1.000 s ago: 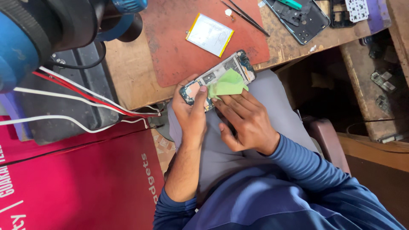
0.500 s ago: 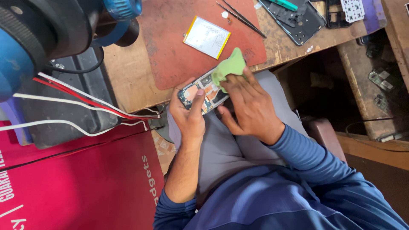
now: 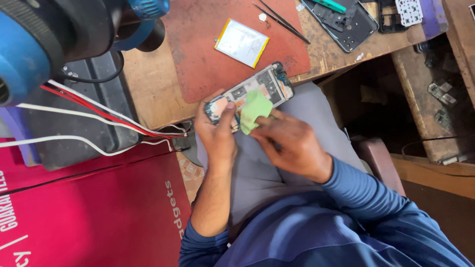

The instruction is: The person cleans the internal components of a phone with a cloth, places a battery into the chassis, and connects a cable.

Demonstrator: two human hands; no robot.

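The person is part-way through wiping the exposed inside of an opened phone (image 3: pixel 250 94), judging by how the hands sit; the left hand (image 3: pixel 217 136) is closed round the phone's lower end, thumb lying over its edge, and holds it over the lap just off the front edge of the wooden bench (image 3: pixel 148 84); the right hand (image 3: pixel 292 146) has its fingertips pinched on a small green cloth (image 3: pixel 255 109), which is pressed against the middle of the phone's open face; the next move seems to call for a light stroke along the board while the left hand keeps the phone steady, since the small parts there are bare; on the red mat (image 3: pixel 198 49) lie a flat silver battery with a yellow edge (image 3: pixel 242 43) and a pair of tweezers (image 3: pixel 279 20), well apart from the hands; a dark back cover (image 3: pixel 346 24) rests further along the bench. Against the picture of half a second ago, the cloth has come down from the phone's upper end to its middle; the phone, then largely hidden by cloth and fingers, now shows its upper half clearly; the left hand's grip looks unchanged.
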